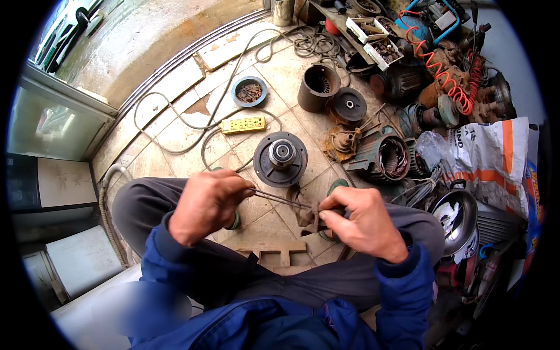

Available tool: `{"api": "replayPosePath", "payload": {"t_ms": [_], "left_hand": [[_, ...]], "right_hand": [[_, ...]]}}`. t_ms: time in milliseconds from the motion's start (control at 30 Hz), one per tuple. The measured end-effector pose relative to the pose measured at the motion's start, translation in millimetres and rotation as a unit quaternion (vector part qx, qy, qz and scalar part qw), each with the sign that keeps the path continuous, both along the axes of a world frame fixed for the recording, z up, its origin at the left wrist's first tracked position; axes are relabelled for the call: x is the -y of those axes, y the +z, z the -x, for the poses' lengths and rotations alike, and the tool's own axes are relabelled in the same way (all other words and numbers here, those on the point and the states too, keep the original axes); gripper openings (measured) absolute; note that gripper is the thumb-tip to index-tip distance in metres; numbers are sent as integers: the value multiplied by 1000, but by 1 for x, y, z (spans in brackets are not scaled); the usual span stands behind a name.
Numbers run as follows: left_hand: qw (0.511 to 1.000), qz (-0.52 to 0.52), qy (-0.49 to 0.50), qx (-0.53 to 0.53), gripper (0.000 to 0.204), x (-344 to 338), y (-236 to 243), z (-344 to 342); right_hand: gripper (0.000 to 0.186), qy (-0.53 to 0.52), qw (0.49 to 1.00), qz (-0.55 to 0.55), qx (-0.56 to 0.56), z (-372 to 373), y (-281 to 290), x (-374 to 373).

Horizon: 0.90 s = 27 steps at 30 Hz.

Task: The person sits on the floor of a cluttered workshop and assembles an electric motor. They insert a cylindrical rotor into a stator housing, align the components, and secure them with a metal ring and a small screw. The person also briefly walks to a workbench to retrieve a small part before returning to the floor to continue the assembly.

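Note:
Between my hands stretches a thin dark loop (281, 199), seen nearly edge-on as two close strands; whether it is rubber or metal I cannot tell. My left hand (211, 201) pinches its left end, fingers closed. At the other end, my right hand (363, 223) is closed on a dark, dirty rag (309, 218) that wraps around the strands. Just beyond them, on the tiled floor, stands a round dark flange with a shiny bearing hub (282, 154) in its middle, apart from both hands.
A wooden piece (274, 246) lies between my feet. Farther off are a yellow power strip (244, 125), looping cable (204, 129) and a blue bowl of bolts (249, 91). At right sit a dark cylinder (318, 87), a green motor housing (382, 154) and a white-orange sack (493, 166).

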<state>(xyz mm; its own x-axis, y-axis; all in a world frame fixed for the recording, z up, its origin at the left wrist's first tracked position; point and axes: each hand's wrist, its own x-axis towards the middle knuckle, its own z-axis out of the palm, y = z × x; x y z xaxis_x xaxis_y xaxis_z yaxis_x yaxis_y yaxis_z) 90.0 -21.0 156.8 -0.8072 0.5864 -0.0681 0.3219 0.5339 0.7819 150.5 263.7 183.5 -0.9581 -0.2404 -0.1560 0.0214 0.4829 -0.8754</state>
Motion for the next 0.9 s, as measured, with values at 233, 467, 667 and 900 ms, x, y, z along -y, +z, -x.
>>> {"api": "replayPosePath", "payload": {"t_ms": [233,467,667,900], "left_hand": [[989,63,-43,-124,33,-32,-3,-25],[990,51,-117,-62,19,-30,-7,-26],[988,107,-10,-111,11,-1,-6,-8],[986,85,-142,-15,22,-40,-9,-37]], "right_hand": [[11,57,998,-14,-18,-4,-14,19],[11,50,998,-13,-35,-4,-15,24],[12,17,1000,-4,25,4,1,1],[13,67,997,-15,-24,-7,-23,27]]}}
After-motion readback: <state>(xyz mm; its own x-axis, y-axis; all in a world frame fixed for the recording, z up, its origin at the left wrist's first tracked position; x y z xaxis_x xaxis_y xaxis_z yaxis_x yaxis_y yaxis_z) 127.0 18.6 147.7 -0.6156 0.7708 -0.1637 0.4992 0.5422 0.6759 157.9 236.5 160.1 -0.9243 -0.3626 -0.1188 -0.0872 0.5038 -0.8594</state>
